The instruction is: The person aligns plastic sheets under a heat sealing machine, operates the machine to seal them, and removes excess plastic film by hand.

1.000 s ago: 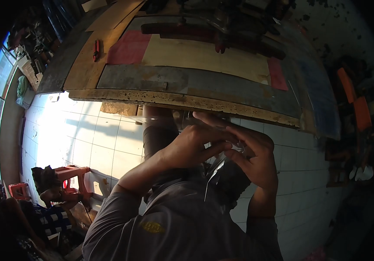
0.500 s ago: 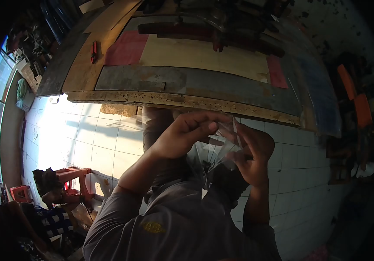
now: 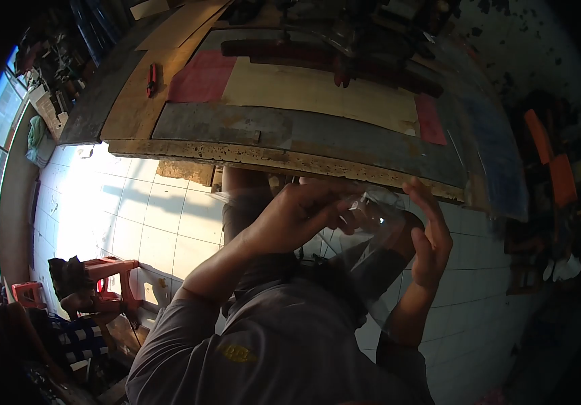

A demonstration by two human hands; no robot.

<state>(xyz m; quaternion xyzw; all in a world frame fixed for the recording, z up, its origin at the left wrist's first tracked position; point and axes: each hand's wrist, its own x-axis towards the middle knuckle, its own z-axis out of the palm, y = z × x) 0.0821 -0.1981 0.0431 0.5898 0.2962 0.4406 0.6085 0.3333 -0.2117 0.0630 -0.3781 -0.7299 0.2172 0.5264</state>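
Observation:
A crumpled piece of clear plastic film hangs below the table's front edge, in front of my lap, with bright glints on it. My left hand grips the film, fingers bent and pressed together around its edge. At the film's other side, my right hand is raised with thumb and fingers apart. The film passes close to the right palm; whether it touches there I cannot tell. Whether the film is a bag or a single sheet does not show.
Ahead stands a worktable with a worn wooden edge. A cream sheet with pink ends lies on it, below a dark metal frame. A red tool lies left. A red stool stands on the tiled floor.
My right hand has opened and moved right, away from my left hand. The film now spreads out between them. My left hand has shifted slightly right and keeps its grip.

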